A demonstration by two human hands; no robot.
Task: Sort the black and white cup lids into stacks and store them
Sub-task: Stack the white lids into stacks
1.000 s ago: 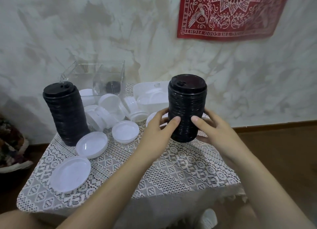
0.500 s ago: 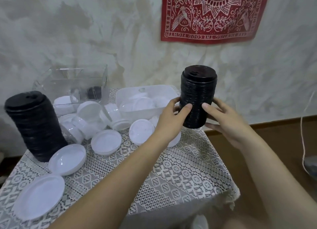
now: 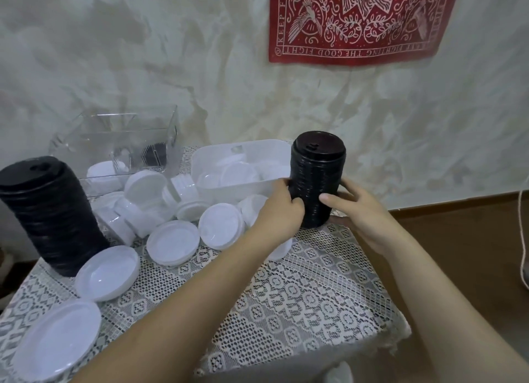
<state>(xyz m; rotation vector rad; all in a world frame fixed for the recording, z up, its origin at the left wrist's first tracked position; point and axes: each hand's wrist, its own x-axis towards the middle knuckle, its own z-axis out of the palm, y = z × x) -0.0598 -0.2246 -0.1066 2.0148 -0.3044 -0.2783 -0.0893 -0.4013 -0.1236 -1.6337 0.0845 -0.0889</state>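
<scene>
Upright between them, the black lid stack is gripped by left hand and right hand.

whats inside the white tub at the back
Several white lids lie loose in the white tub. Its right end is hidden behind the held black stack and the left hand, so the count is unclear.

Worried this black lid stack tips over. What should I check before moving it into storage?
1. Grip: left hand and right hand both curl round the held black stack: ok.
2. Stack upright, lids aligned: ok.
3. Its base supported: cannot tell.
4. White bin free: not ok, white lids inside.
5. Room in clear box: cannot tell.
</scene>
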